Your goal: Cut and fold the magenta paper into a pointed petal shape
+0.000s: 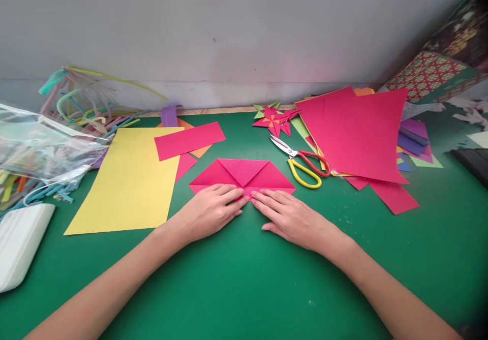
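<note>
The folded pink paper (242,173) lies flat on the green table (236,279), approx. in the middle, w/ both hands on its near edge. The left hand (209,211) and right hand (286,214) are flat, fingers stretched out and pressing the paper, not gripping, fingertips almost touching each other. Scissors (303,163) are just right of it, near the pink sheets (356,131); a yellow sheet (127,182) is at left.

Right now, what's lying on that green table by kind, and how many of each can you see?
Folded pink paper under both hands: 1
Yellow sheet: 1
Loose pink strip: 1
Stack of coloured sheets: 1 (sheets too overlapped to count)
Scissors: 1
Finished paper star: 1
Clear bag of straws: 1
White case: 1
Total: 8
</note>
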`<action>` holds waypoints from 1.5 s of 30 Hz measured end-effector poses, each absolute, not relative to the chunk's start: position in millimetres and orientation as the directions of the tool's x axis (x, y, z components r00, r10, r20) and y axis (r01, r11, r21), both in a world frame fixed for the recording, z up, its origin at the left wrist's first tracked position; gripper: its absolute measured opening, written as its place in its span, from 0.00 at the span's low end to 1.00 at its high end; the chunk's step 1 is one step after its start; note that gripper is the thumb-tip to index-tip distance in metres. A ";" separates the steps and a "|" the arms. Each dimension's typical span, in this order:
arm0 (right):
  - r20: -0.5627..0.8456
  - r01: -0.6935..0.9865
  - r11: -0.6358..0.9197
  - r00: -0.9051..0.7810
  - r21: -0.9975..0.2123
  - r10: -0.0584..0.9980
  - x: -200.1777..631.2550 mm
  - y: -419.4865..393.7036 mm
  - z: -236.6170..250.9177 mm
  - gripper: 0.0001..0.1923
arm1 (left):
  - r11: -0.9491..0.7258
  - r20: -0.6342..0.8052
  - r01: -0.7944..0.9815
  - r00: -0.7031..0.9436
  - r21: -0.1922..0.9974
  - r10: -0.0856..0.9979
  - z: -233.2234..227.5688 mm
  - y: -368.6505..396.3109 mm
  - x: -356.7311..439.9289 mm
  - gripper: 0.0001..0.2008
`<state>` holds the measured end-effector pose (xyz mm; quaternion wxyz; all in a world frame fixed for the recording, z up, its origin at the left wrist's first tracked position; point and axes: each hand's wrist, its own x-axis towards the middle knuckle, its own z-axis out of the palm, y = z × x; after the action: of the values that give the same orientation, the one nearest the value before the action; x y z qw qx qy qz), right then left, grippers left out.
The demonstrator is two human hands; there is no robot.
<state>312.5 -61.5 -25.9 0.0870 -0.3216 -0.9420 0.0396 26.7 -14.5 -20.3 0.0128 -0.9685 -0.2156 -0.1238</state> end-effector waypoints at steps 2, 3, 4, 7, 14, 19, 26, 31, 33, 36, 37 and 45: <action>0.153 0.589 0.798 -0.784 -0.123 0.602 320.2 -59.0 -24.2 0.27 | -0.905 0.252 0.425 0.873 0.031 0.418 -20.9 -15.4 25.6 0.15; 0.160 0.587 0.800 -0.784 -0.122 0.599 324.3 -58.1 -23.0 0.26 | -0.904 0.255 0.427 0.871 0.033 0.421 -21.5 -15.7 25.3 0.15; 0.162 0.583 0.804 -0.787 -0.119 0.595 328.4 -57.6 -21.8 0.26 | -0.903 0.257 0.428 0.869 0.036 0.422 -22.2 -16.0 24.9 0.15; 0.154 0.564 0.819 -0.805 -0.103 0.573 340.2 -57.6 -18.2 0.24 | -0.900 0.254 0.433 0.867 0.044 0.429 -24.0 -16.1 24.2 0.16; 0.139 0.590 0.802 -0.790 -0.095 0.597 363.8 -63.1 -15.9 0.23 | -0.898 0.242 0.437 0.866 0.062 0.438 -23.4 -15.6 23.9 0.16; 0.148 0.624 0.773 -0.759 -0.110 0.634 376.1 -66.6 -14.1 0.21 | -0.900 0.248 0.432 0.867 0.062 0.433 -21.6 -14.9 24.7 0.16; 0.167 0.621 0.777 -0.759 -0.105 0.630 392.3 -67.7 -12.2 0.18 | -0.900 0.250 0.428 0.865 0.084 0.434 -21.9 -14.0 25.1 0.16; 0.262 0.633 0.768 -0.728 -0.097 0.633 385.4 -60.2 -2.0 0.12 | -0.898 0.248 0.433 0.864 0.083 0.439 -21.9 -14.6 24.7 0.16; 0.275 0.665 0.741 -0.698 -0.093 0.661 371.5 -56.7 8.1 0.13 | -0.897 0.246 0.435 0.863 0.081 0.441 -22.6 -15.0 24.6 0.16; 0.181 0.698 0.705 -0.683 -0.126 0.708 340.8 -53.8 24.3 0.12 | -0.895 0.253 0.440 0.860 0.073 0.444 -25.7 -15.6 25.2 0.16; 0.148 0.698 0.702 -0.687 -0.138 0.712 329.5 -53.4 28.3 0.11 | -0.895 0.256 0.441 0.859 0.070 0.443 -27.1 -15.9 25.7 0.16; 0.052 0.710 0.703 -0.701 -0.046 0.711 273.0 -50.6 10.9 0.15 | -0.872 0.243 0.453 0.839 0.185 0.487 -13.7 -17.5 24.7 0.14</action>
<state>273.0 -50.6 10.9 0.0330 -0.3854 -0.9221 0.0109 24.7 -17.5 -13.7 -0.0600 -0.9569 -0.2457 -0.1425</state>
